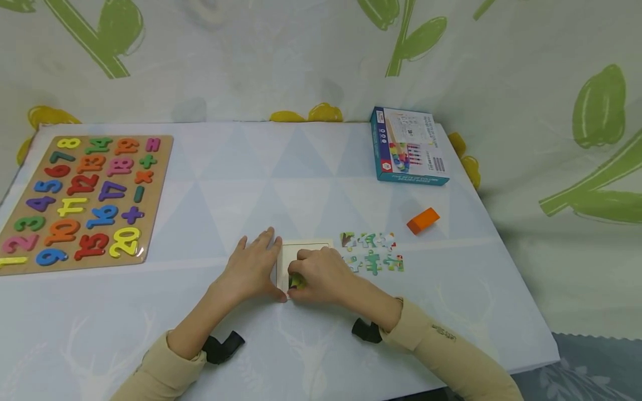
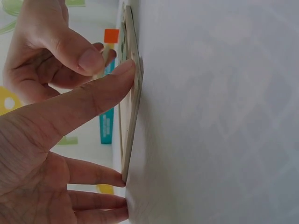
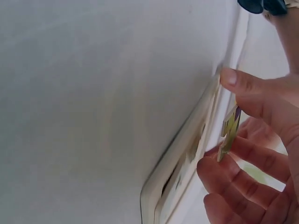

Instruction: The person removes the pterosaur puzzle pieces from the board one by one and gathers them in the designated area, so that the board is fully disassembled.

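Observation:
My right hand [image 1: 323,275] pinches a green and yellow jigsaw piece [image 3: 231,129] between thumb and fingers. The piece is held above a shallow wooden puzzle tray [image 1: 316,244], much of which the hand covers in the head view. Against the tray's left side rests my left hand [image 1: 253,267], fingers spread and mostly straight. Its thumb [image 2: 122,71] presses the tray's near corner, and a fingertip touches the edge farther off. Right of the tray lie several loose jigsaw pieces [image 1: 373,262] in two rows.
A wooden number board [image 1: 161,184] with colourful numerals and signs lies at the left. On the right are an orange block [image 1: 423,221] and, behind it, a blue and white box [image 1: 411,145]. A leaf-patterned curtain [image 1: 281,61] hangs behind the table.

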Motion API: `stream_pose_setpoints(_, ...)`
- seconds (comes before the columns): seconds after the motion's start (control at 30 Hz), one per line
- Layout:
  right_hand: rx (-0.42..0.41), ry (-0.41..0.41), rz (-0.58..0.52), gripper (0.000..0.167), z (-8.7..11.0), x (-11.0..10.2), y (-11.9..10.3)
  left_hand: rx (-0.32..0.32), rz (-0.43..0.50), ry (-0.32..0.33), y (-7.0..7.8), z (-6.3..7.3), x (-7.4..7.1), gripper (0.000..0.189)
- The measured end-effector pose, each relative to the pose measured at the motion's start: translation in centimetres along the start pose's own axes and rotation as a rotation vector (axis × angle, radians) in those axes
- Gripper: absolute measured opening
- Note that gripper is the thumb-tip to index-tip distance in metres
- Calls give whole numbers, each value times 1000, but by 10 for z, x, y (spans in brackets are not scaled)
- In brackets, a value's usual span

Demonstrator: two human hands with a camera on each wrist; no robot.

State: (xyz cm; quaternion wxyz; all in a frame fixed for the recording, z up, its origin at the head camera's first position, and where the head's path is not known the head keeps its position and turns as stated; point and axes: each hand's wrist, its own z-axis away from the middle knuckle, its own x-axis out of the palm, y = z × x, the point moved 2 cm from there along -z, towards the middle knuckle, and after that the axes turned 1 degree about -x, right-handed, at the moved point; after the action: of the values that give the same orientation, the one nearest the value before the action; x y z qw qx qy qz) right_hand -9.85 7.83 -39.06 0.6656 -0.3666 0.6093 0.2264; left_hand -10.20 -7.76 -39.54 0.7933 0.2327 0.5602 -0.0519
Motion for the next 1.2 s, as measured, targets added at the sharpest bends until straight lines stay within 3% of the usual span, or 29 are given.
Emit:
stream_pose_setpoints(0.8,151,-9,14,24,53,-15,29,-11,0,-2,1,-1,1,112)
stream_pose_setpoints(1.2,235,-13,7,31,72,-11,41,0,-11,-10,3,-1,-1,110)
